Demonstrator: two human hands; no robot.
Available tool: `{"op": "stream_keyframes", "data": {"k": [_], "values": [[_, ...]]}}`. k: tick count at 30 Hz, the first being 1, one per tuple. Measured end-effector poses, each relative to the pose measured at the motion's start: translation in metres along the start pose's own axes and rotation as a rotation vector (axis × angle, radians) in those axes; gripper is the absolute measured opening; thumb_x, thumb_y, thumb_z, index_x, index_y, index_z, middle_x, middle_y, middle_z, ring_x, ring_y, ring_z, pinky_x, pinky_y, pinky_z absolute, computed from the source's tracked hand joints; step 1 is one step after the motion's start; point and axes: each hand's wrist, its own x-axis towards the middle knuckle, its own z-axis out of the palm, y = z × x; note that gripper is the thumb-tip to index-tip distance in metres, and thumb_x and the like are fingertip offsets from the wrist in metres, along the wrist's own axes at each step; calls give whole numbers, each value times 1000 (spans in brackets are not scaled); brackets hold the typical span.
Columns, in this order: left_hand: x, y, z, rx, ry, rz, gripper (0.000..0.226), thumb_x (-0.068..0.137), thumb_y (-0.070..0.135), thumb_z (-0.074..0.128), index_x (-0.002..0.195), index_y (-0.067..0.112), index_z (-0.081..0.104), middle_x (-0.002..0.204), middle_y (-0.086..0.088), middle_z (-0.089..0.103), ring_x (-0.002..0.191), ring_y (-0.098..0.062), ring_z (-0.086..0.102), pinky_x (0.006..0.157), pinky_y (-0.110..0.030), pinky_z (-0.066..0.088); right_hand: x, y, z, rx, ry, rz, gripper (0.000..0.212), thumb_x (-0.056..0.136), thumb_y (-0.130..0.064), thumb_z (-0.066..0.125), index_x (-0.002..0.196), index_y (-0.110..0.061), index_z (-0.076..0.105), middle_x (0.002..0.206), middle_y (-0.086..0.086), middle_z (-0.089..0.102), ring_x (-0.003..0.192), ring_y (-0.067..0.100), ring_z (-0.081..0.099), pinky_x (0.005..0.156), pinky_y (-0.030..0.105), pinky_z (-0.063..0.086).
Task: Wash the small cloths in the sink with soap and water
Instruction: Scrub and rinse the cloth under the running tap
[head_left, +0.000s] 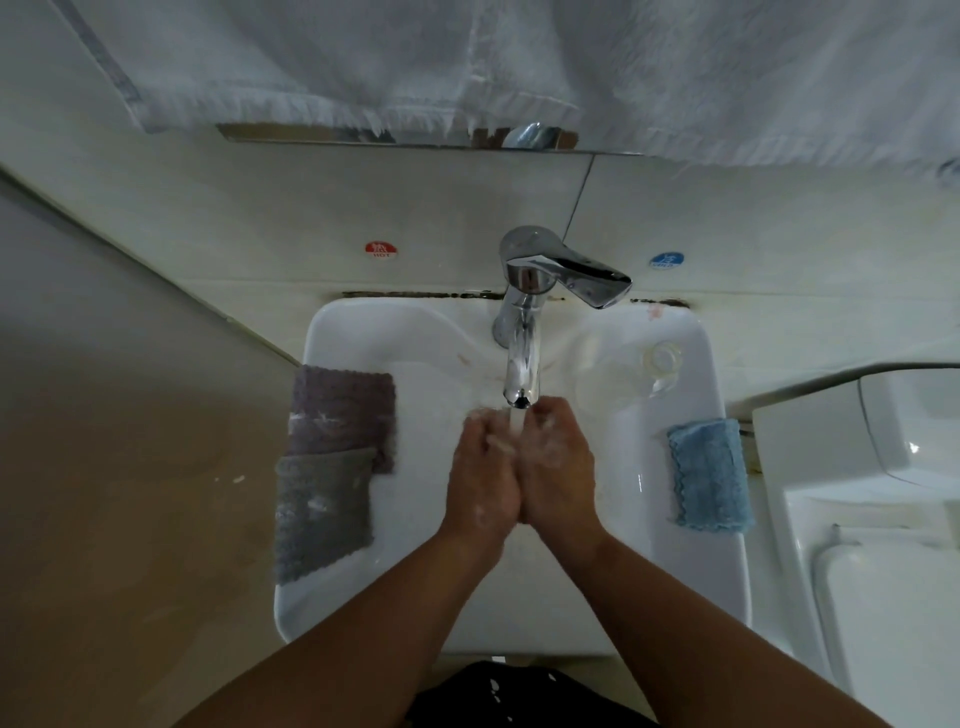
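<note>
Grips (519, 486) together; blue cloth (709, 475) lengthwise front-to-back

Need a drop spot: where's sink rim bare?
White ceramic sink, bare: back-left corner between chrome faucet and purple fleece cloth; front-right rim beside blue fleece cloth. Crowded: left rim, grey fleece cloth; middle, left hand and right hand.
</note>
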Motion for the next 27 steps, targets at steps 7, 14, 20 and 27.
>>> {"op": "stream_keyframes", "data": {"k": [7,14,20,27], "values": [[9,0,-5,42,88,91,11,101,20,53,100,9,56,83,-6,64,77,-27,65,57,-25,54,-22,-11,5,34,-85,6,24,100,-42,55,84,-24,56,72,-8,65,68,-1,61,60,18,44],[-12,-2,-2,18,-93,28,20,103,41,45,94,26,55,97,-8,67,84,-25,70,61,-43,59,12,-8,-3,47,-24,86,19,99,-23,53,80,-26,56,69,-11,63,63,3,59,64,29,43],[-1,3,-7,-57,-8,-55,23,106,32,41,102,21,61,92,-5,69,79,-18,69,65,-34,57,-11,-20,-1,-33,-145,-62,19,95,-38,62,86,-22,58,71,-9,65,65,0,62,60,16,47],[3,2,-6,-4,29,-11,16,106,30,42,105,22,55,101,-6,66,86,-22,66,67,-33,56,-9,-14,6,15,-35,115,18,98,-29,54,82,-22,56,74,-4,65,71,10,63,70,34,53]]}}
